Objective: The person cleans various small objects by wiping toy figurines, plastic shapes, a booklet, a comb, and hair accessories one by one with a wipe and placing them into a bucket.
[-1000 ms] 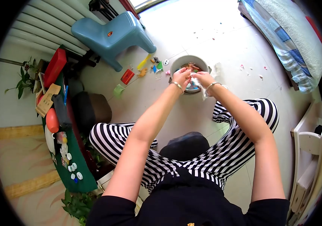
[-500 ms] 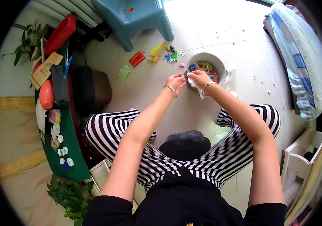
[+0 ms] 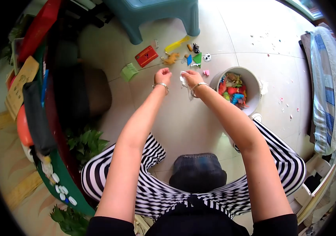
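Observation:
My right hand (image 3: 192,79) is closed on a crumpled white tissue (image 3: 184,81), which hangs below the fingers, left of the grey bucket (image 3: 257,88). The bucket holds several colourful toys (image 3: 234,89). Just left of the tissue is my left hand (image 3: 162,76), its fingers curled in; whether anything small is between them cannot be made out. Beyond the hands, on the floor, lie a red card (image 3: 146,56), an orange figure (image 3: 170,59), a yellow strip (image 3: 177,45), a green piece (image 3: 197,59) and a pink piece (image 3: 206,72).
A blue plastic stool (image 3: 156,13) stands at the top. On the left are a dark stool (image 3: 95,91) and a green-topped table (image 3: 73,195) with several items. A light green piece (image 3: 129,72) lies on the floor. Bedding (image 3: 323,90) is at the right.
The view has swung, so the bucket now appears further right and the stool higher. My hands have moved from over the bucket to its left, with the tissue still in my right hand.

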A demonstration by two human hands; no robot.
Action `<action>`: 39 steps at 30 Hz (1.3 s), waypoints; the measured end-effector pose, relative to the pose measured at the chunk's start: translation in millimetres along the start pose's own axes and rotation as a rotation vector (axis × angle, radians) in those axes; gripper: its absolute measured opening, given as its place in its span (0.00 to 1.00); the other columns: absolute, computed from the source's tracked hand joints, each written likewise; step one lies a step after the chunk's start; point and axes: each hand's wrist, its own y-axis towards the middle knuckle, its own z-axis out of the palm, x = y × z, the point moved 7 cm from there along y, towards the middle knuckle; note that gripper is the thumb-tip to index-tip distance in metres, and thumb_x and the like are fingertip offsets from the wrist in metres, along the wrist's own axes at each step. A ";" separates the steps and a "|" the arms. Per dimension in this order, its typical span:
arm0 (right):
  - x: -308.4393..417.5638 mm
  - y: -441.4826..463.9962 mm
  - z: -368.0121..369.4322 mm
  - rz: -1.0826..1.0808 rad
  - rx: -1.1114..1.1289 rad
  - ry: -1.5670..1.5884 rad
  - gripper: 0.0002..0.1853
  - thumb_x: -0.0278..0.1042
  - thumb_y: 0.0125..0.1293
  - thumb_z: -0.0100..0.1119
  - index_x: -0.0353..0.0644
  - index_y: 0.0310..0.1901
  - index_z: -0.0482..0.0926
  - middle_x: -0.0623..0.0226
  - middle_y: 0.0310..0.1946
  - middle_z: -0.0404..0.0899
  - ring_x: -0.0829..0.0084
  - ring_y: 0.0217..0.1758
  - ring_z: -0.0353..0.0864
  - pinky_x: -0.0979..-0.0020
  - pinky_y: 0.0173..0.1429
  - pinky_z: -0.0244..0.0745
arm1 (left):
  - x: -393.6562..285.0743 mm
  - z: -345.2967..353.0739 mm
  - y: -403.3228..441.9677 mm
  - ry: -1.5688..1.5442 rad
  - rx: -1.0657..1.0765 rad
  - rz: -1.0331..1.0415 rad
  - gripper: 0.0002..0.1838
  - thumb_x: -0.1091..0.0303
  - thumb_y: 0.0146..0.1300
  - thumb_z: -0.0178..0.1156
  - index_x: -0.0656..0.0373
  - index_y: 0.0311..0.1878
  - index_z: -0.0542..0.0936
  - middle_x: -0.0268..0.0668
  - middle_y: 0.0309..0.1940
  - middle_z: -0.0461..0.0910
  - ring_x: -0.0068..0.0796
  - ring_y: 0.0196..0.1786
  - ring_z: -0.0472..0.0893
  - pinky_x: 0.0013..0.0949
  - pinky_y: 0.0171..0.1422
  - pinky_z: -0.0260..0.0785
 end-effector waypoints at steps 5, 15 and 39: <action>-9.0 76.3 16.3 0.009 -0.022 0.026 0.18 0.34 0.58 0.57 0.34 0.49 0.75 0.65 0.34 0.78 0.75 0.32 0.76 0.74 0.33 0.71 | 1.9 0.0 85.4 0.455 -0.173 0.377 0.18 0.70 0.52 0.62 0.62 0.48 0.76 0.36 0.38 0.79 0.25 0.38 0.77 0.28 0.45 0.70; -38.8 127.4 24.5 0.119 -0.014 0.223 0.14 0.35 0.58 0.57 0.34 0.42 0.76 0.66 0.29 0.77 0.77 0.28 0.73 0.75 0.30 0.67 | 1.8 38.0 90.8 0.548 0.007 0.209 0.14 0.66 0.56 0.60 0.64 0.42 0.78 0.41 0.34 0.81 0.30 0.38 0.80 0.30 0.43 0.70; 119.4 -266.0 -87.4 -0.410 0.275 -0.204 0.21 0.43 0.58 0.60 0.32 0.44 0.73 0.66 0.34 0.76 0.81 0.33 0.72 0.78 0.38 0.69 | -178.0 52.2 -293.9 -0.543 0.870 -0.090 0.18 0.63 0.64 0.53 0.60 0.54 0.69 0.40 0.50 0.74 0.37 0.51 0.76 0.47 0.55 0.72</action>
